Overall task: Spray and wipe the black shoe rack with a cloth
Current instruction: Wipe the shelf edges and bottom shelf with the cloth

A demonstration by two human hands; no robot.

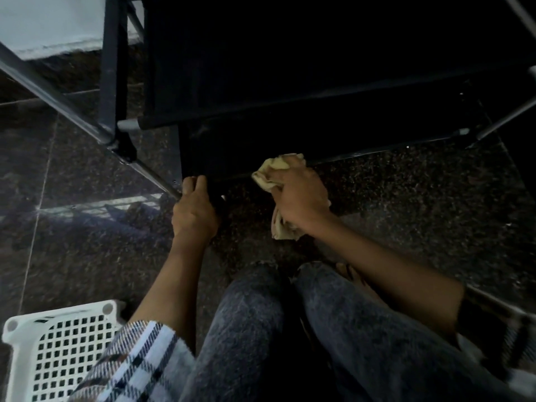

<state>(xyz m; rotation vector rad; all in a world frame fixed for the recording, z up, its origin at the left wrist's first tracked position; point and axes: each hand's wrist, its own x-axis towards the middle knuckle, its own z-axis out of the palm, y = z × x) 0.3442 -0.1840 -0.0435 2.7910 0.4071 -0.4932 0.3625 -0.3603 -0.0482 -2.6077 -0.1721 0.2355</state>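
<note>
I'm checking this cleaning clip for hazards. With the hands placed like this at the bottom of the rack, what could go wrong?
The left hand grips the black metal shoe rack at its lower corner, so fingers could get pinched if the frame shifts. The right hand presses the crumpled yellow cloth on the bottom edge; a hard push may slide the rack across the polished dark stone floor.

Two bare forearms are seen, the left hand (195, 211) and the right hand (301, 195) both uncovered, with no rings or watch to be made out. The left sleeve (139, 361) is pushed up near the elbow — a plaid cloth, white crossed with black and brown stripes. The right sleeve (499, 335) is shown only at the frame's edge, dark with pale bands, blurred. The legs are covered by grey trousers (348, 329) — mottled and faded, like washed denim.
</note>
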